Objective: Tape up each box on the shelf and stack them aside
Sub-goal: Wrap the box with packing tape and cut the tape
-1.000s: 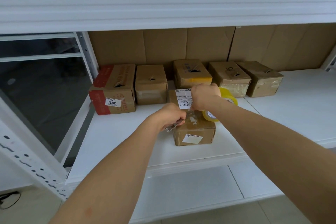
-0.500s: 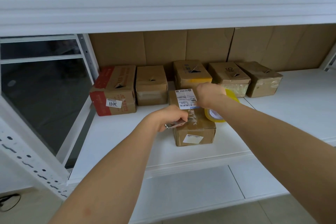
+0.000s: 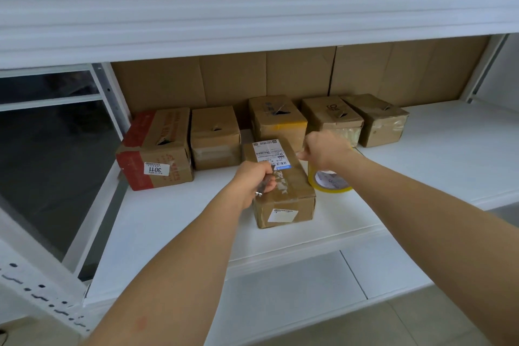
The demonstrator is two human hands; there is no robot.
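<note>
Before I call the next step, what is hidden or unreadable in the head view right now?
- Small metal tool in the left hand: mostly covered by fingers, type unclear.
- Tape roll: upper part hidden behind the right hand; whether tape spans to the front box is unclear.
- Shipping label: print too small.
- Back row boxes: rear faces unseen.

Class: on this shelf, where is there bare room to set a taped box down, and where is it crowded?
Bare shelf lies right of the tape roll and the rightmost back box. More lies left of the front box, before the red-edged box. The back row, and around both hands, is crowded.
</note>
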